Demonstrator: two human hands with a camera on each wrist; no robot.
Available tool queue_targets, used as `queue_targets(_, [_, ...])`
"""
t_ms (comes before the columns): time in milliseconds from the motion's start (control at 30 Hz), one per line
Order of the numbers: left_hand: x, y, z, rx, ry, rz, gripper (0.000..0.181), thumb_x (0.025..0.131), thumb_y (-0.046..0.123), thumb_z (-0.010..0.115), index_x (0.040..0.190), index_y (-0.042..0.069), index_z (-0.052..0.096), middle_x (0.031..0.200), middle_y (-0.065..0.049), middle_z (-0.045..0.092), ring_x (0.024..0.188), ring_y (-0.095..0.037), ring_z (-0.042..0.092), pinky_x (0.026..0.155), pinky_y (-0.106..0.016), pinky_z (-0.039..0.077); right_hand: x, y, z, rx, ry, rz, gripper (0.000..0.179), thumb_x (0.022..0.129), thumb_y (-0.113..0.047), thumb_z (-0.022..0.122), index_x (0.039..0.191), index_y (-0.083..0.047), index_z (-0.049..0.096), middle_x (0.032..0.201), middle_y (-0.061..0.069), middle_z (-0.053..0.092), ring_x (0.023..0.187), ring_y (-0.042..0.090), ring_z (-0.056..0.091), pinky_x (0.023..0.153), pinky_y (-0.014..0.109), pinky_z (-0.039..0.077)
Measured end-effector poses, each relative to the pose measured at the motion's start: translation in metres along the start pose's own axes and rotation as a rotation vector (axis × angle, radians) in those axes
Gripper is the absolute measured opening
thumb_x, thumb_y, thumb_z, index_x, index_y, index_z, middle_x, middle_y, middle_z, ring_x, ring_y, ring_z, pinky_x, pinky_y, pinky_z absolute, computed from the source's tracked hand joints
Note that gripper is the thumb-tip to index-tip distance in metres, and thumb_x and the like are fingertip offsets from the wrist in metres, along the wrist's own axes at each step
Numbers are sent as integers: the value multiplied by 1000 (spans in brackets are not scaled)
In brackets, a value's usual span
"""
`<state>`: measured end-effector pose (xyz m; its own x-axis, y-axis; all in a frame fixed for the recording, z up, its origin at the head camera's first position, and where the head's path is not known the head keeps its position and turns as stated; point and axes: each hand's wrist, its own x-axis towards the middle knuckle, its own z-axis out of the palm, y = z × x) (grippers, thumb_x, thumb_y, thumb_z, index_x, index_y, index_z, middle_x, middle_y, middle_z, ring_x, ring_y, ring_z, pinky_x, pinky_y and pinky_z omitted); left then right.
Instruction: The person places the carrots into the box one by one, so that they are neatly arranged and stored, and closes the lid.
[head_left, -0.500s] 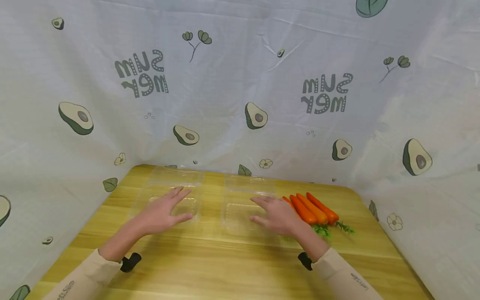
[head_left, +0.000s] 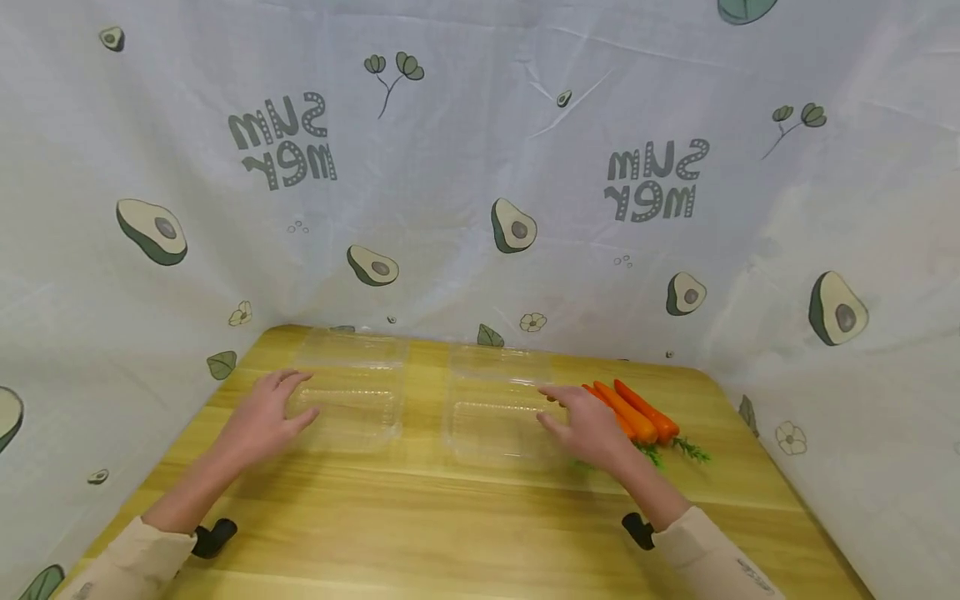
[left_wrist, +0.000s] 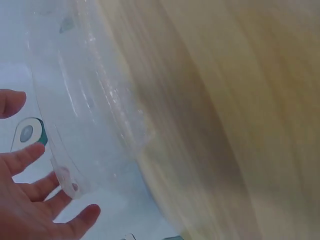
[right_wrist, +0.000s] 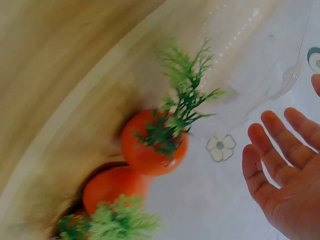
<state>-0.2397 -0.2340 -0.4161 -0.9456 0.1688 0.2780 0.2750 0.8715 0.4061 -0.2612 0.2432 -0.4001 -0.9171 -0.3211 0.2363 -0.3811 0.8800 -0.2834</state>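
Observation:
Two clear plastic containers with their lids folded back lie side by side on the table. My left hand (head_left: 258,421) hovers at the outer side of the left container (head_left: 396,417), fingers spread and gently bent, holding nothing. In the left wrist view the fingers overlap the edge of the transparent plastic (left_wrist: 70,110). Over the outer side of the right container (head_left: 450,429) is my right hand (head_left: 588,425), also with nothing in it. It partly hides several orange carrots (head_left: 648,412) with green leafy tops. The right wrist view shows relaxed fingers (right_wrist: 285,145) beyond the carrots (right_wrist: 155,145).
The light wooden table (head_left: 420,533) stretches toward the person. A white cloth (head_left: 450,150) printed with avocados, flowers and mirrored lettering hangs behind the table and along both sides. Black straps (head_left: 213,537) sit at the wrists, below beige sleeves.
Both hands have moved apart: the left hand went left from above its container, and the right hand shifted right toward the carrots. Containers and carrots lie as before.

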Motion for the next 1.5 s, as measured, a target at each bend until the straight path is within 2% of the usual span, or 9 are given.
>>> queue_targets(133, [-3, -10, -2, -3, -38, -37, 73, 97, 35, 66, 151, -4, 38, 149, -37, 34, 134, -58, 33, 103, -75, 32, -6, 8, -4, 36, 28, 33, 44, 96, -31, 68, 135, -13, 64, 132, 11, 66, 108, 30, 66, 89, 52, 55])
queue_targets(433, [-9, -27, -2, -136, -147, -108, 100, 93, 53, 66, 157, -8, 18, 155, -41, 19, 138, -62, 24, 104, -77, 28, -19, 28, -7, 170, 106, 77, 42, 97, -24, 68, 133, -2, 64, 118, 16, 70, 99, 30, 65, 85, 50, 55])
queue_targets(600, [-12, -34, -2, -157, -169, -106, 104, 91, 52, 69, 156, -10, 17, 155, -42, 22, 139, -63, 22, 107, -76, 24, -27, 40, -7, 180, 110, 139, 41, 96, -21, 68, 132, 0, 64, 111, 15, 69, 90, 24, 60, 76, 39, 52])
queue_targets(867, [-17, -38, -1, -175, -186, -99, 103, 92, 51, 69, 155, -12, 19, 154, -42, 24, 138, -63, 24, 107, -76, 24, -36, 49, -6, 207, 82, 251, 44, 94, -22, 70, 132, 1, 64, 80, 8, 61, 63, 16, 43, 60, 29, 37])
queue_targets(1033, [-18, -40, -2, -177, -190, -92, 102, 92, 50, 69, 155, -12, 19, 154, -42, 24, 138, -64, 24, 105, -77, 25, -38, 53, -6, 249, 66, 352, 49, 95, -26, 69, 135, -1, 62, 97, 15, 70, 68, 17, 46, 63, 30, 38])
queue_targets(1200, [-18, -43, -2, -173, -189, -87, 101, 92, 49, 69, 155, -11, 20, 152, -43, 27, 136, -64, 27, 104, -76, 28, -38, 55, -7, 268, 47, 423, 51, 94, -29, 69, 134, 1, 62, 79, 14, 64, 61, 18, 46, 57, 28, 37])
queue_targets(1300, [-17, -44, -1, -170, -188, -83, 100, 92, 48, 70, 155, -12, 20, 151, -44, 28, 135, -64, 28, 103, -76, 29, -39, 55, -7, 256, 40, 435, 54, 92, -33, 71, 130, 4, 64, 101, 23, 71, 72, 21, 58, 62, 29, 44])
queue_targets(1400, [-17, -43, -2, -180, -193, -82, 100, 92, 48, 69, 156, -11, 19, 152, -44, 27, 136, -64, 27, 103, -76, 28, -40, 55, -5, 242, 38, 437, 56, 91, -35, 72, 127, 8, 65, 126, 28, 66, 81, 24, 64, 67, 30, 48])
queue_targets(1500, [-16, -41, -2, -191, -192, -78, 100, 93, 47, 69, 156, -11, 18, 152, -44, 26, 136, -65, 26, 104, -77, 27, -39, 56, -4, 241, 35, 442, 54, 90, -35, 73, 123, 8, 68, 119, 28, 69, 71, 21, 61, 64, 30, 44])
